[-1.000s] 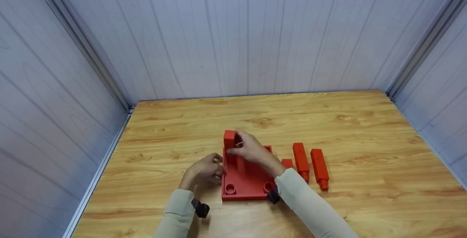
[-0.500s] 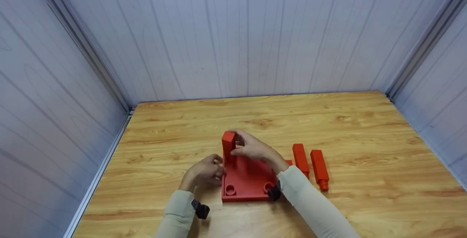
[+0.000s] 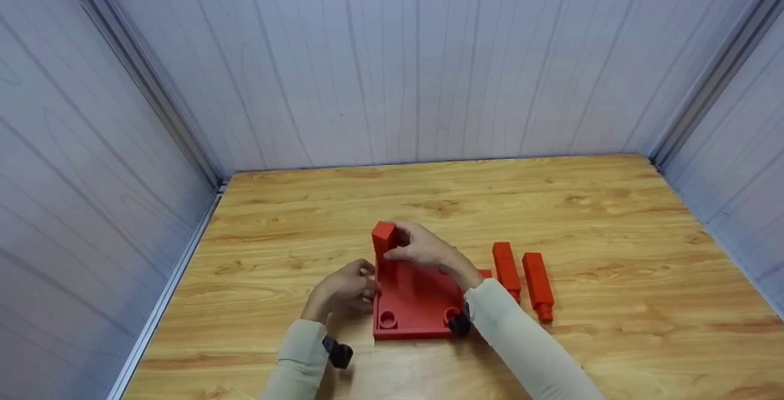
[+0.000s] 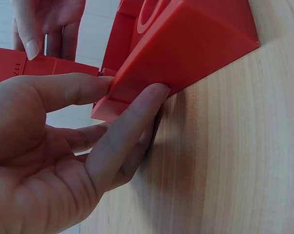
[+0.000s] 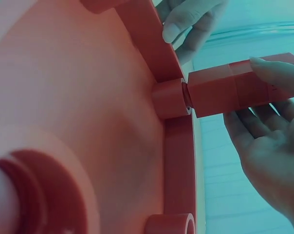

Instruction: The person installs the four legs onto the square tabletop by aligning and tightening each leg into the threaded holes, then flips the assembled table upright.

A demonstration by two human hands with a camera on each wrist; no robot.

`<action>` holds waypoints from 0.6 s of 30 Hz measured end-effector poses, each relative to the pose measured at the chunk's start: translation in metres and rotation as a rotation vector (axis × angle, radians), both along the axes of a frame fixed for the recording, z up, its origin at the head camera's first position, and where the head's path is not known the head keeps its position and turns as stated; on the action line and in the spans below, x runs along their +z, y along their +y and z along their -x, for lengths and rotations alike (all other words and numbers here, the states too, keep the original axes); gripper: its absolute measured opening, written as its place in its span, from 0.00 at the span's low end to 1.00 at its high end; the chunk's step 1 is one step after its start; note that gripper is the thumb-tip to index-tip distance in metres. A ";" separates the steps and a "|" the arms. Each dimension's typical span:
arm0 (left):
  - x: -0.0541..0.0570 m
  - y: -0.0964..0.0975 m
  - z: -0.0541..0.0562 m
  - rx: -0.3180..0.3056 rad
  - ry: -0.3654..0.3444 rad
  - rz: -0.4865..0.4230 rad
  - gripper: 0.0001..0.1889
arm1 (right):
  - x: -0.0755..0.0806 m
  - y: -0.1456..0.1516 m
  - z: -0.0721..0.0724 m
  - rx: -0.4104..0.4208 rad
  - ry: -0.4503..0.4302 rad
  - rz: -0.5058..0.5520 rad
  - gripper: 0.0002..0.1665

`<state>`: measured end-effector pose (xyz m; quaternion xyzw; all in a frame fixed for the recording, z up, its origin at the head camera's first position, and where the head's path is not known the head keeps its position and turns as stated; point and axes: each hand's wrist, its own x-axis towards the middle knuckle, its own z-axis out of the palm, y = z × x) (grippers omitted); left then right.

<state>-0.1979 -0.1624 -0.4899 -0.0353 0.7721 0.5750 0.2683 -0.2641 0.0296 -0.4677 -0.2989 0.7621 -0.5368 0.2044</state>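
A red square tabletop (image 3: 419, 314) with a raised rim lies underside up, a round socket in each visible corner. My left hand (image 3: 346, 286) grips its left edge, with fingertips on the rim and outer side in the left wrist view. My right hand (image 3: 422, 247) holds a red square table leg (image 3: 384, 239) nearly upright between thumb and fingers at the far left corner. In the right wrist view, the narrow lower end of this leg (image 5: 234, 85) sits at the mouth of the socket (image 5: 169, 99). How deep it goes is hidden.
To the right of the tabletop, two red legs (image 3: 506, 268) (image 3: 538, 283) lie on the wooden table (image 3: 625, 326) with their round ends towards me. Another red piece (image 3: 486, 273) is mostly hidden behind my right forearm. Pale panel walls (image 3: 416, 69) enclose the back and sides.
The held leg has turned slightly about its length, its top now cornered towards me. My right hand has shifted a little with it. The left hand stays at the tabletop's edge.
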 end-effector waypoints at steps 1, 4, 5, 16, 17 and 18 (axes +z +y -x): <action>0.000 0.000 0.000 -0.001 0.002 0.000 0.20 | 0.000 0.000 -0.001 -0.009 0.012 -0.008 0.28; 0.000 0.000 0.000 -0.003 0.008 -0.005 0.21 | 0.001 -0.002 -0.003 -0.045 0.062 -0.038 0.26; 0.001 0.000 0.000 -0.005 0.010 -0.007 0.21 | 0.001 -0.003 -0.004 -0.058 0.083 -0.049 0.24; 0.001 0.000 0.000 -0.020 0.017 0.009 0.22 | -0.005 -0.007 -0.006 -0.183 0.173 -0.101 0.23; 0.001 0.000 0.000 -0.020 0.019 0.016 0.22 | -0.005 -0.008 -0.006 -0.187 0.184 -0.102 0.23; 0.001 0.000 0.000 -0.018 0.020 0.022 0.22 | -0.005 -0.008 -0.007 -0.192 0.194 -0.106 0.24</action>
